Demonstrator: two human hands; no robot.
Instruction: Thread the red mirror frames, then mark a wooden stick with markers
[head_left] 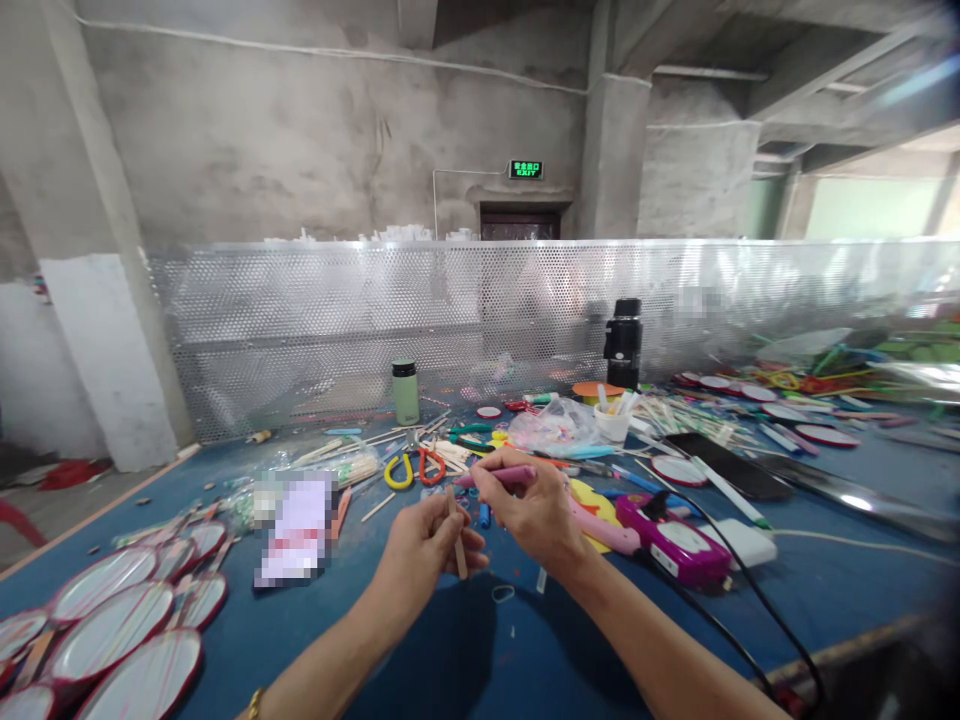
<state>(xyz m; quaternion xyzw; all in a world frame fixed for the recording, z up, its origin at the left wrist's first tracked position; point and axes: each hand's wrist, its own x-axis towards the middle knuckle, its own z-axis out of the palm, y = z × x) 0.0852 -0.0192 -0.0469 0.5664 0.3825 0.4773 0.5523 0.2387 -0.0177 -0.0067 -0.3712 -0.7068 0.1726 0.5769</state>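
Blue cloth covers the table (465,650), crowded with craft pieces. Above its near part the right hand (532,515) pinches a pink pen (499,477), and the left hand (424,545) is closed around a thin wooden stick (458,545), upright, just below. I think the stick wants a firm grip, and the pen a slow approach.

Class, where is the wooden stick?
Head view, centre: the wooden stick stands upright in the left hand, beside the right hand holding a pink stick.

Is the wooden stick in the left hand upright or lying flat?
Upright, slightly tilted: the left hand holds the stick on end, top leaning left.
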